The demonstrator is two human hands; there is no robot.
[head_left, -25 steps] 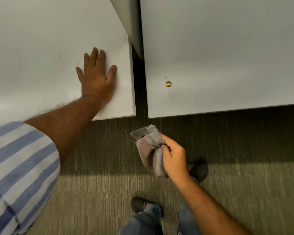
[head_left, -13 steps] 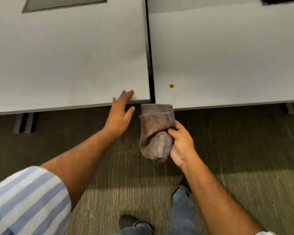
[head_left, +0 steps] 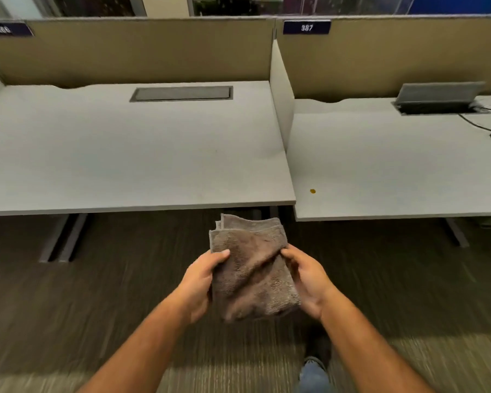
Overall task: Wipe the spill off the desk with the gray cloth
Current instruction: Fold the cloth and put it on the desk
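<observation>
Both hands grip the gray cloth [head_left: 253, 268] from opposite sides: the left hand [head_left: 200, 285] pinches its left edge with the thumb laid over the top face, and the right hand [head_left: 306, 282] clamps the right edge, its thumb pressed into a diagonal crease. That cloth is a folded square of nubby, looped terry, brownish-gray, with a stitched hem and layered corners showing at its far end. It hangs in the air above the ribbed, dark carpet [head_left: 97, 293], in front of the desks and touching neither. The spill [head_left: 312, 191] is a small, round, amber spot on the smooth, matte, pale gray top of the right desk [head_left: 394, 171], near its front edge and close to its left corner, well apart from the cloth. A thin upright divider panel [head_left: 281, 95] separates this desk from the left desk [head_left: 125, 154]. Behind both runs a tan fabric partition [head_left: 153, 49] bearing a dark label reading 387 [head_left: 306, 27].
</observation>
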